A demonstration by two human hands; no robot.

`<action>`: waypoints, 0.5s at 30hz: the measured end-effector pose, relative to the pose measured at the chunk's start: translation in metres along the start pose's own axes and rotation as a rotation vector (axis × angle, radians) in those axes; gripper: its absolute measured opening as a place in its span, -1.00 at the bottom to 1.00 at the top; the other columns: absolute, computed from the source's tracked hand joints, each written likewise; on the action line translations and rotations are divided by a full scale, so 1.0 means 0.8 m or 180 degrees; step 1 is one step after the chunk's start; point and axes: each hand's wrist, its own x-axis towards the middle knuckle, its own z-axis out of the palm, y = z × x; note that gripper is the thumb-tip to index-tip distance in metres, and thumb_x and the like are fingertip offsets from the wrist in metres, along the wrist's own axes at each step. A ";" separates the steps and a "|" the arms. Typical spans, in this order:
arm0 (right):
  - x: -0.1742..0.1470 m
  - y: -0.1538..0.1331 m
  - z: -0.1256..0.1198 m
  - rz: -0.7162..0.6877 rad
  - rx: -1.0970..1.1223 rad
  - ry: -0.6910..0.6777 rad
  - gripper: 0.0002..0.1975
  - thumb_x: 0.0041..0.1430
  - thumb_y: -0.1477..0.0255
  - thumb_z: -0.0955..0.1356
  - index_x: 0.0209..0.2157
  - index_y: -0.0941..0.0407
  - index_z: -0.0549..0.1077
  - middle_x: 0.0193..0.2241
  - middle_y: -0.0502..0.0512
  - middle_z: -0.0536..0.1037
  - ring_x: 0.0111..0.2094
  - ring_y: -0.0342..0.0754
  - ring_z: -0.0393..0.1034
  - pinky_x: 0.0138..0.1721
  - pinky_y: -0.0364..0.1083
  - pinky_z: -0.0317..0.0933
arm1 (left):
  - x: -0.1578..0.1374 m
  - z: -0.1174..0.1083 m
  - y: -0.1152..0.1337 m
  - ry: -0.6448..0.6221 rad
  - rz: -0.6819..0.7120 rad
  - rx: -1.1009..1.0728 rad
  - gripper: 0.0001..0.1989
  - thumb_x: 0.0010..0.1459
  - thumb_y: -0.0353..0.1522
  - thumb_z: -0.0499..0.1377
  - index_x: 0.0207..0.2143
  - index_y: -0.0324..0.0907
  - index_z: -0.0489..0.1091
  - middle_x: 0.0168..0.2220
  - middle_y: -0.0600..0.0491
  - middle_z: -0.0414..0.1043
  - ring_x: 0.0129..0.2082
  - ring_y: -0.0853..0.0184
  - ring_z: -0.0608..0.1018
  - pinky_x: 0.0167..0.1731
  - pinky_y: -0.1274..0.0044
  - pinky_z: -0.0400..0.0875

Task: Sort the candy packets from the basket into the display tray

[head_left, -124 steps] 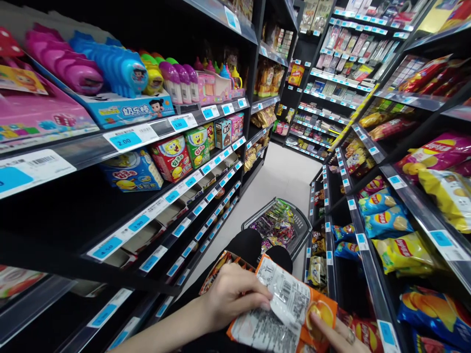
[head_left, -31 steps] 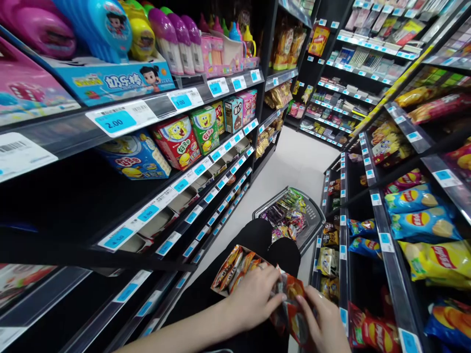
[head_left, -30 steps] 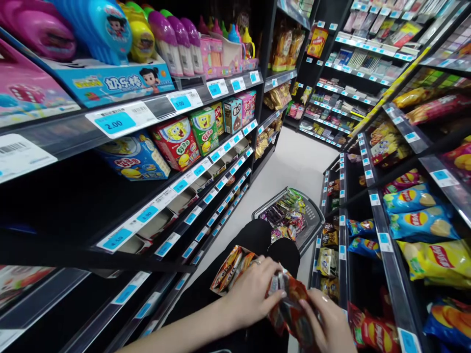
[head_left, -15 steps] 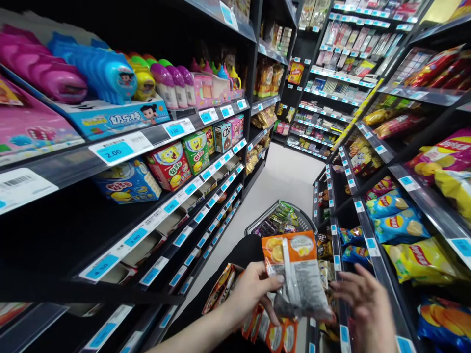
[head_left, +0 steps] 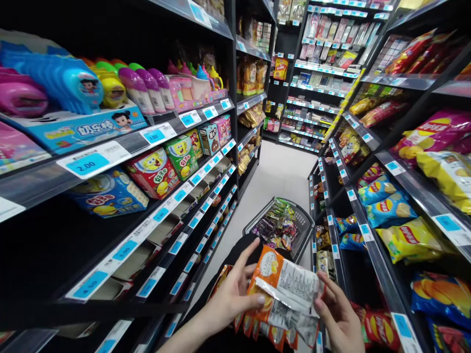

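An orange and silver snack packet is held between both hands, its printed back face turned up toward me. My left hand grips the orange end, thumb on top and index finger stretched away. My right hand pinches the silver end between thumb and fingers. Below it, partly hidden, several more orange packets stand in a row near my lap. Beyond my dark-clothed knee, a grey basket on the floor holds a heap of small colourful wrapped packets.
Shelves line both sides of a narrow aisle. On the left are boxed snacks and blue toy-like candies above price labels. Chip bags fill the right shelves. Pale floor runs to a stocked rack at the far end.
My right hand has moved in and taken hold of the packet's other end. The packet has turned from upright to lying sideways and sits a little lower.
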 end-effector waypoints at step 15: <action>-0.028 -0.030 0.021 -0.1121 -0.0453 0.1010 -0.78 -0.11 0.22 0.45 -0.56 0.09 0.56 -0.49 0.15 0.60 -0.51 0.00 0.50 -0.49 -0.14 0.34 | 0.003 0.012 -0.012 0.0653 -0.0068 0.1164 -0.86 -0.22 -0.37 0.35 -0.48 -0.17 0.58 -0.48 -0.01 0.56 -0.47 0.28 0.52 -0.42 0.53 0.36</action>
